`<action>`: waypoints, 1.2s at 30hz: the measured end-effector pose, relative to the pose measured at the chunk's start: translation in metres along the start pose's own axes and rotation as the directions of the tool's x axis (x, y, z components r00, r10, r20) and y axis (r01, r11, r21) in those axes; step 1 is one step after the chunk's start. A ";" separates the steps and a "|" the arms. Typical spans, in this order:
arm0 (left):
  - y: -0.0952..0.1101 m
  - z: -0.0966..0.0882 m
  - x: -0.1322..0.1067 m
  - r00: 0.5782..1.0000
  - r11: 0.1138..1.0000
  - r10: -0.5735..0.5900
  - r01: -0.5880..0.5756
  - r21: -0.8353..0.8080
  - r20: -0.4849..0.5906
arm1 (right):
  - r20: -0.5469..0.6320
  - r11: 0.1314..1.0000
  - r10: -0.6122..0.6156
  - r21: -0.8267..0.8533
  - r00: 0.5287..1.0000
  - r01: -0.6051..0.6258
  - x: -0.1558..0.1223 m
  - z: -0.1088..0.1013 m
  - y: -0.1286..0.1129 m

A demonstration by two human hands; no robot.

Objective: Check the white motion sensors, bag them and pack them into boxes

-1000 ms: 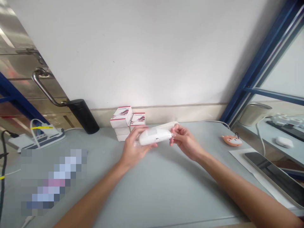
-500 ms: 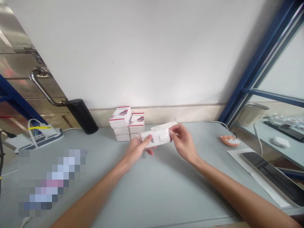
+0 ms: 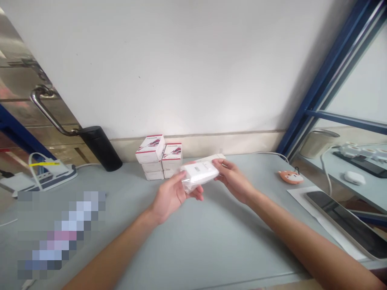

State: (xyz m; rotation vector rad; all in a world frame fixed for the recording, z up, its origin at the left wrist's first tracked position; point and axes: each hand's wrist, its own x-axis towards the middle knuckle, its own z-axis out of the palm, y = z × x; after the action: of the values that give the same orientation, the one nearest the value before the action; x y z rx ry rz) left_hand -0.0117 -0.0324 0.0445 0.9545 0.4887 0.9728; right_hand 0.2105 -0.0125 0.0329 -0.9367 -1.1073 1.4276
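A white rectangular device in a clear plastic bag [image 3: 200, 173] is held up over the grey table [image 3: 193, 241]. My left hand [image 3: 171, 195] grips its left end, thumb on top and fingers curled beneath. At the right end, my right hand [image 3: 231, 176] pinches the device or the bag's edge; its fingertips are partly hidden. A flat white item [image 3: 218, 156], perhaps a box or paper, lies behind the device, mostly covered by it. Left of that, several small white boxes with red trim [image 3: 150, 150] are stacked against the wall.
A black cylindrical bottle [image 3: 101, 149] stands at the back left, near a power strip [image 3: 57, 177] with plugs and cables. Blurred-out squares cover something at left. An orange animal-faced pouch [image 3: 290, 177] and a phone [image 3: 341, 219] on white paper [image 3: 317, 213] lie at right.
The wrapped device has been tilted, so its near side and loose plastic now show. My left hand has shifted its hold lower, under the left end. The view has turned slightly.
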 end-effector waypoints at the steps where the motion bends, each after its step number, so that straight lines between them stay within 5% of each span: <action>1: 0.001 -0.002 0.000 1.000 0.999 0.005 -0.005 -0.036 0.008 | 0.016 1.000 0.003 0.013 1.000 -0.003 0.000 -0.001 0.000; 7: 0.006 -0.010 -0.002 0.993 0.999 0.015 -0.009 -0.051 0.119 | 0.082 0.981 0.123 0.139 0.989 -0.134 0.004 -0.011 0.003; 11: 0.005 -0.007 -0.002 0.998 0.993 0.040 -0.045 0.110 0.049 | 0.108 0.972 0.117 0.193 0.987 -0.137 0.003 -0.012 0.003; 17: 0.006 -0.010 0.001 0.994 0.989 0.113 -0.112 0.091 -0.002 | 0.198 0.963 0.135 0.205 0.971 -0.176 -0.005 -0.004 0.003; 36: 0.002 -0.017 0.006 0.995 0.984 0.102 -0.103 0.143 0.013 | 0.217 0.930 0.196 0.268 0.956 -0.252 -0.002 0.002 0.018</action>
State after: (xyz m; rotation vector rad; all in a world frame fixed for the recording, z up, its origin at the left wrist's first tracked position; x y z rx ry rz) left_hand -0.0222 -0.0186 0.0379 1.1207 0.5138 1.0376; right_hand 0.2035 -0.0147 0.0157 -0.7443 -0.9080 1.8436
